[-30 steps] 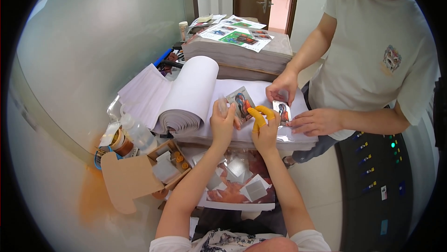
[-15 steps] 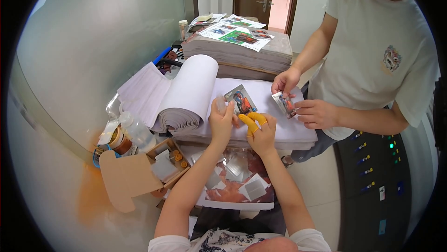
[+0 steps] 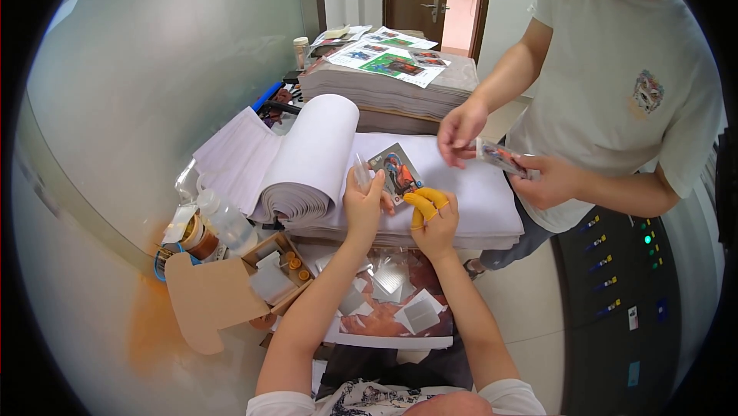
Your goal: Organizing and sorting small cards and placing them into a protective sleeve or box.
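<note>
A printed picture card, grey-edged with a red and blue figure, is held up over the white paper. My left hand is closed on a small clear plastic piece, its exact kind unclear, with the thumb beside the card's left edge. Yellow finger cots cover fingertips of my right hand, which pinches the card's lower right corner. Across from me, a co-worker's hand holds another cased-looking card. The co-worker's other hand is off that card, fingers loosely bent.
A large white paper roll lies left on the paper stack. Behind it stands a tall stack with printed sheets. Nearer are a clear bottle, an open cardboard box and a low surface bearing silvery squares.
The co-worker's one hand has let go of the card and moved left, while the other tilts it flatter. My right hand has shifted slightly lower along the card; my left hand barely moved.
</note>
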A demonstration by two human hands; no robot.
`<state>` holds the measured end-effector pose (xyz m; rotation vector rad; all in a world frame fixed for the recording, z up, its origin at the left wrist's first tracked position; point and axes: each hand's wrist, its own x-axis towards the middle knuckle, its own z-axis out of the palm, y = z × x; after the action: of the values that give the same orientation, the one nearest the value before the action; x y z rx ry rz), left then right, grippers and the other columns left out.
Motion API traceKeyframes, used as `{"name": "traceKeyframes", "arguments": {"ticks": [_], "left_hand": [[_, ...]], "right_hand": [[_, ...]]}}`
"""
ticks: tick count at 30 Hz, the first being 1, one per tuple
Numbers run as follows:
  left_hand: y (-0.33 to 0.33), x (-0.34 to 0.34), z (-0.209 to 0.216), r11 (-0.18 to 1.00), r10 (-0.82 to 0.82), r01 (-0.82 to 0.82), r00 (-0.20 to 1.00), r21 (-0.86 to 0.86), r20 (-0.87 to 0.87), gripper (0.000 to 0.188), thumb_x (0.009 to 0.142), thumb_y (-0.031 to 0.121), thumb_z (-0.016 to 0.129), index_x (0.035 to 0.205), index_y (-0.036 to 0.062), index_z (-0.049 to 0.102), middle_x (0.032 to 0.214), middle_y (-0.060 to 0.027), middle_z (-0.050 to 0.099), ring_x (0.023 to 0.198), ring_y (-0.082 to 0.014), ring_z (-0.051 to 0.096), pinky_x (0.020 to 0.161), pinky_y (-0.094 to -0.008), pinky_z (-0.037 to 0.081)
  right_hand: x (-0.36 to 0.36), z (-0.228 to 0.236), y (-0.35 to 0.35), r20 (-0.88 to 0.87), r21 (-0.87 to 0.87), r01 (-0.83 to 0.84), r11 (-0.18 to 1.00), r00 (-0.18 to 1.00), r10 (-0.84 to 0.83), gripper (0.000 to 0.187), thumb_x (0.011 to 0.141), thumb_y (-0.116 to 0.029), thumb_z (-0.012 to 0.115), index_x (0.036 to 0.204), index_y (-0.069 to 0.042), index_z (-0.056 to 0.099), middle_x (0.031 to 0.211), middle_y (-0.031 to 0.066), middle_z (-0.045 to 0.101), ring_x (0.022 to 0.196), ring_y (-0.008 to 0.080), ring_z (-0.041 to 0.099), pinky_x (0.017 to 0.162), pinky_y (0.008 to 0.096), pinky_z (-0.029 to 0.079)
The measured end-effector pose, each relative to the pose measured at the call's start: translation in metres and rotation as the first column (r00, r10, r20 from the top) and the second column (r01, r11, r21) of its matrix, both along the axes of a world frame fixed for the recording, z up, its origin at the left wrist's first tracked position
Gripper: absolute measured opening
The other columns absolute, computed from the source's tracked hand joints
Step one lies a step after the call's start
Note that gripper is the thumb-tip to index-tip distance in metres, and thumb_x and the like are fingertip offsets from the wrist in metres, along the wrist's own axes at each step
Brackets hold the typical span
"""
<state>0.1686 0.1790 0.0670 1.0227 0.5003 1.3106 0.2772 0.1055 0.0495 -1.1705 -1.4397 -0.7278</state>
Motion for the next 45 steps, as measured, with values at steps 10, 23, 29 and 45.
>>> {"name": "traceKeyframes", "arguments": {"ticks": [10,23,29,45], "left_hand": [[-0.001,-0.002,0.003,1.0,-0.009,0.009,1.0,-0.014,-0.003,0.037,0.09,0.014,0.057,0.115,0.0005,0.034,0.067,-0.0068,0.051,0.043,-0.0117,0.05,0.035,-0.0262,0.042],[-0.003,-0.002,0.002,0.997,-0.048,0.049,0.999,0.064,-0.013,0.017,0.095,0.018,0.047,0.102,0.0039,0.044,0.083,-0.016,0.064,0.045,-0.0067,0.047,0.039,-0.0209,0.039],[-0.001,-0.004,0.0,0.997,-0.036,0.035,0.999,0.075,0.002,0.015,0.094,0.018,0.049,0.1,0.004,0.046,0.079,-0.0142,0.064,0.044,-0.0066,0.045,0.039,-0.0206,0.038],[0.003,-0.005,-0.006,0.99,-0.021,0.02,1.0,0.142,0.004,0.013,0.093,0.017,0.05,0.097,0.0042,0.047,0.069,-0.0104,0.061,0.04,-0.0056,0.041,0.036,-0.0203,0.032]], "right_hand": [[0.002,-0.001,0.0,-0.139,0.004,-0.033,0.999,0.99,0.034,0.021,0.064,0.003,0.062,0.08,-0.01,0.062,0.09,0.0045,0.06,0.081,0.0263,0.052,0.07,0.0346,0.045],[0.003,-0.002,-0.001,-0.129,-0.012,-0.009,1.0,0.992,0.007,0.023,0.063,0.005,0.062,0.081,-0.009,0.061,0.089,0.0056,0.059,0.08,0.0273,0.053,0.068,0.0351,0.046],[0.001,-0.003,0.005,-0.182,-0.132,-0.053,0.99,0.983,0.028,0.018,0.066,0.005,0.059,0.079,-0.006,0.059,0.085,0.0092,0.057,0.081,0.0293,0.052,0.07,0.0363,0.045],[0.002,-0.003,0.005,-0.074,-0.34,0.048,0.939,0.994,-0.077,0.01,0.07,-0.001,0.059,0.079,-0.005,0.062,0.085,0.0123,0.056,0.081,0.0301,0.052,0.073,0.0379,0.046]]}}
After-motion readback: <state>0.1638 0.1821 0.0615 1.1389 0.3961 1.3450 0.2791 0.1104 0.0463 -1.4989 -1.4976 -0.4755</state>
